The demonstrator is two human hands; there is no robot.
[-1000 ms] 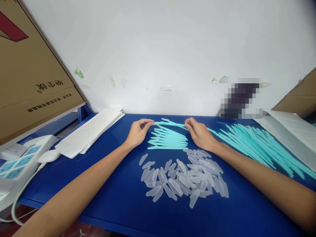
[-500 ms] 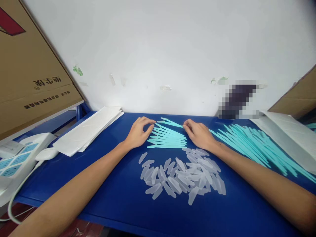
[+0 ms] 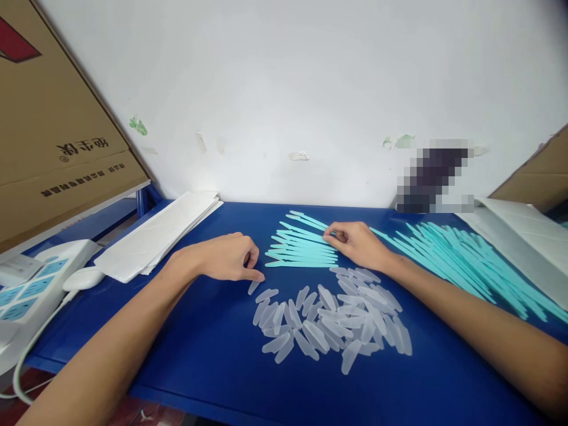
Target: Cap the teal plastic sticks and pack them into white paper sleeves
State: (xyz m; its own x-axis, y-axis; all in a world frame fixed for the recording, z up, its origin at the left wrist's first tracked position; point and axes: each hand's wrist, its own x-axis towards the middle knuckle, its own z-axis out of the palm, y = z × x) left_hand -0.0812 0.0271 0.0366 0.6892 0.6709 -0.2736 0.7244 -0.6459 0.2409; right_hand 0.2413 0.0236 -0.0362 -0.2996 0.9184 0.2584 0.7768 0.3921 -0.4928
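Note:
A fan of slim teal eyebrow razors (image 3: 302, 248) lies on the blue table, narrow heads toward the left. My right hand (image 3: 352, 239) pinches at the handle ends of the upper razors, with its fingertips closed on one of them. Just left of the fan, my left hand (image 3: 231, 257) points downward, fingers curled and thumb apart from them. Its thumb tip is over a single translucent blade cover (image 3: 254, 287), partly hiding it; whether they touch I cannot tell. Many more translucent covers (image 3: 328, 322) form a loose pile in front of the fan.
More teal razors (image 3: 470, 266) lie heaped at the right beside a white sheet (image 3: 528, 242). At the left are folded white packaging (image 3: 155, 236), a power strip (image 3: 39, 290) with a white plug and cable, and a large carton (image 3: 66, 118). A white wall (image 3: 284, 89) stands behind.
My left hand has moved left and toward me, from the razor heads to the lone cover. My right hand has shifted slightly toward me; the top razors lie closer to the fan.

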